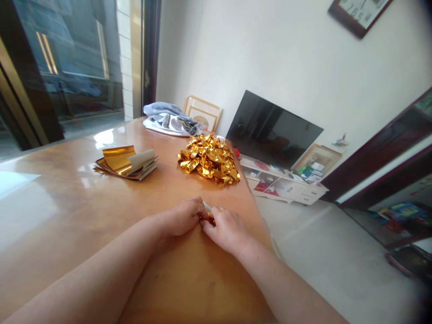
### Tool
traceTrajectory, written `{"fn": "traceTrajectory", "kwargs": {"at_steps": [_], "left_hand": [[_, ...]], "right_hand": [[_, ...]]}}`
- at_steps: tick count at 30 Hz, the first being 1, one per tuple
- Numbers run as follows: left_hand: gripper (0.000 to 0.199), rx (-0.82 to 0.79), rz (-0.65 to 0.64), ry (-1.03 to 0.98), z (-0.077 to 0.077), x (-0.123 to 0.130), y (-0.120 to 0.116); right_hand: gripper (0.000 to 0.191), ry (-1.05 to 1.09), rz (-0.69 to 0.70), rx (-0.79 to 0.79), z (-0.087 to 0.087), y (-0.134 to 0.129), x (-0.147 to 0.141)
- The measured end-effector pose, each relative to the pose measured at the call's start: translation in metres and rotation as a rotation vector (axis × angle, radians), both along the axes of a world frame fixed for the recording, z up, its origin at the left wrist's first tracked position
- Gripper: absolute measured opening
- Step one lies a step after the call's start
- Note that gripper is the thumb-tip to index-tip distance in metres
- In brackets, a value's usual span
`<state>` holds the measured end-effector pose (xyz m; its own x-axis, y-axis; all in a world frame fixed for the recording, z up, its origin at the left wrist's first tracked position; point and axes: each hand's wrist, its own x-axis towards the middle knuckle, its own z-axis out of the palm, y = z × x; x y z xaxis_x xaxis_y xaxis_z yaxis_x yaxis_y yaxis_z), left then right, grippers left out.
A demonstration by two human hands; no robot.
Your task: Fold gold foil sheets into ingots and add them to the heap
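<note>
My left hand (186, 217) and my right hand (227, 227) meet above the wooden table (175, 279), their fingers closed on a small piece of gold paper (210, 218). A pale edge of the piece shows between the fingertips; most of it is hidden by them. Just beyond my hands lies a heap of folded gold foil pieces (211, 159). To the left of the heap is a stack of gold paper sheets (124, 163), with the top sheets curled up.
Grey-blue cloth (167, 119) lies at the table's far end. A white sheet (15, 182) is at the left. The table's right edge drops to the floor, where a low white cabinet (286, 186) stands by a television (273, 130).
</note>
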<state>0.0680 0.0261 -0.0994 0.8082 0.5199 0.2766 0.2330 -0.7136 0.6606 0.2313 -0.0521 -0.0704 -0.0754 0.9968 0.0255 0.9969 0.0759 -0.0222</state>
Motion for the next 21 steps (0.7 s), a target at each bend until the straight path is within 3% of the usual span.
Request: {"fn": "traceTrajectory", "kwargs": {"at_steps": [11,17,21], "left_hand": [[0.038,-0.014,-0.023,0.015,-0.001,0.000,0.001],[0.028,0.007,0.078,0.057,-0.010,0.000,0.004],[0.026,0.019,0.091,0.060,-0.015,0.002,0.006]], "right_hand": [[0.037,0.027,0.032,-0.012,0.008,-0.002,-0.001],[0.017,0.409,0.047,-0.142,-0.006,0.011,0.025],[0.015,0.584,-0.048,-0.160,-0.023,0.021,0.032]]}}
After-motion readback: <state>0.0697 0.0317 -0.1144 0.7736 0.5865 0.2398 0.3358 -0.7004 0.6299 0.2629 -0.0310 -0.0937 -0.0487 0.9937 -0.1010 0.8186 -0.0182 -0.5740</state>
